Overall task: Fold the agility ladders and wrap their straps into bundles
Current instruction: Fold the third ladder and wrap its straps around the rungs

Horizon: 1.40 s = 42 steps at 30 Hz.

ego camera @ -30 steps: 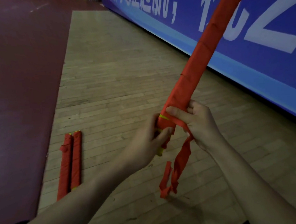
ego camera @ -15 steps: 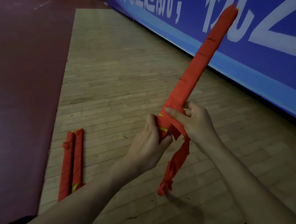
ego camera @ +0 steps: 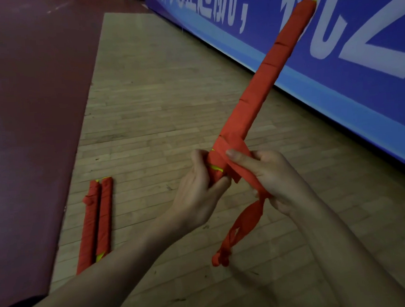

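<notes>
The left hand (ego camera: pixel 199 194) is curled around the lower end of the long red wrapped agility ladder bundle (ego camera: pixel 268 74), held slanted in the air. The flat red fabric strap (ego camera: pixel 251 213) is pinched by the right hand (ego camera: pixel 280 179) and has been drawn higher across this bundle than before. Two finished red bundles (ego camera: pixel 98 220) lie left of it.

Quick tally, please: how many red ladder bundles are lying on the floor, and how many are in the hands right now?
Floor bundles, side by side: 2
Held bundle, gripped by the left hand, the right hand holding its strap tail: 1
Total: 3
</notes>
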Tool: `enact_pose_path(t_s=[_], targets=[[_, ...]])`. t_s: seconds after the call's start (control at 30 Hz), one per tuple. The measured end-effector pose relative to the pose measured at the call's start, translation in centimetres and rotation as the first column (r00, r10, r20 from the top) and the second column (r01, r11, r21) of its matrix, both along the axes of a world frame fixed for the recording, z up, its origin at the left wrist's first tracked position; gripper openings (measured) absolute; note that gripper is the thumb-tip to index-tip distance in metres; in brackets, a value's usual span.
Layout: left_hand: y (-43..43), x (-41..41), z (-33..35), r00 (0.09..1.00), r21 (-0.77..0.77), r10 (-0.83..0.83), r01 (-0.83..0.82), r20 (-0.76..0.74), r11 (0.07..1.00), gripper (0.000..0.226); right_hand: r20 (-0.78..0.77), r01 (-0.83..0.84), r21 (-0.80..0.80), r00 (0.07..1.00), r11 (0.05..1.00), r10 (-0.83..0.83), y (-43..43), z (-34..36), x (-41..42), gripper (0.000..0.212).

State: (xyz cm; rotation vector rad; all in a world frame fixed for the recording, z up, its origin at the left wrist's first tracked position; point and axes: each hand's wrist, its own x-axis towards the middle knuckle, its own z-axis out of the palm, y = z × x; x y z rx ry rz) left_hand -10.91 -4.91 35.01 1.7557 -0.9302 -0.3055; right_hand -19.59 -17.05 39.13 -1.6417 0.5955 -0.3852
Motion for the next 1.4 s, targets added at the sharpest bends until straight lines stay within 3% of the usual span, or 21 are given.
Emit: enact_pose_path(t_s=[0.2,0.3,0.47,0.53,0.67,0.7,0.8,0.9,1.07,1.13,1.23,1.33,1.4], targets=[[-0.1,0.2,0.1,0.998,-0.049,-0.007,0.004,-0.061,0.999,0.041,-0.045,-0.023,0.056,0.999,0.998,0.026,-0.1,0.3,-0.1,0.047],[0.0,0.2,0.4,0.972,-0.091,-0.065,0.045,-0.225,0.995,0.041,0.008,-0.025,0.013,1.000,1.000,0.025,0.4,0.2,0.0,0.038],[-0.2,0.0,0.6,0.773,-0.309,-0.277,0.110,-0.571,0.945,0.039,0.047,0.033,-0.206,0.999,0.978,-0.024,0.5,0.3,0.0,0.037],[-0.1,0.0,1.0,0.682,-0.409,-0.379,0.128,-0.625,0.904,0.035,0.055,0.063,-0.218,0.997,0.974,-0.052,0.5,0.3,0.0,0.044],[0.4,0.6,1.9,0.523,-0.567,-0.567,0.180,-0.637,0.804,0.031,0.095,0.122,-0.194,0.990,0.973,-0.105,0.1,0.1,0.0,0.082],[0.5,0.6,2.0,0.488,-0.588,-0.599,0.197,-0.635,0.785,0.029,0.125,0.119,-0.168,0.987,0.979,-0.099,0.1,0.0,0.0,0.082],[0.7,0.5,2.1,0.411,-0.602,-0.648,0.255,-0.641,0.757,0.032,0.210,0.051,-0.022,0.977,0.998,-0.045,0.3,-0.1,0.1,0.061],[0.9,0.5,2.1,0.300,-0.617,-0.697,0.325,-0.651,0.717,0.044,0.246,-0.062,0.113,0.969,0.992,0.032,0.4,-0.1,0.1,0.069],[1.0,0.7,1.9,0.182,-0.602,-0.710,0.414,-0.680,0.683,0.038,0.317,-0.140,0.165,0.945,0.976,0.082,0.3,0.4,0.0,0.048],[0.8,0.7,1.9,0.203,-0.585,-0.706,0.433,-0.678,0.686,0.037,0.327,-0.119,0.183,0.943,0.976,0.054,0.2,0.2,0.0,0.042],[0.7,0.6,2.0,0.309,-0.477,-0.646,0.471,-0.698,0.742,0.040,0.295,-0.094,0.215,0.955,0.972,0.027,0.2,0.1,-0.2,0.042],[1.2,1.8,2.6,0.592,-0.215,-0.554,0.546,-0.585,0.810,0.050,0.205,-0.036,0.266,0.978,0.963,-0.020,-0.2,-0.1,-0.2,0.047],[1.5,3.2,2.8,0.811,-0.029,-0.393,0.423,-0.434,0.906,0.062,0.176,-0.050,0.317,0.984,0.947,-0.007,-0.4,-0.5,-0.1,0.045]])
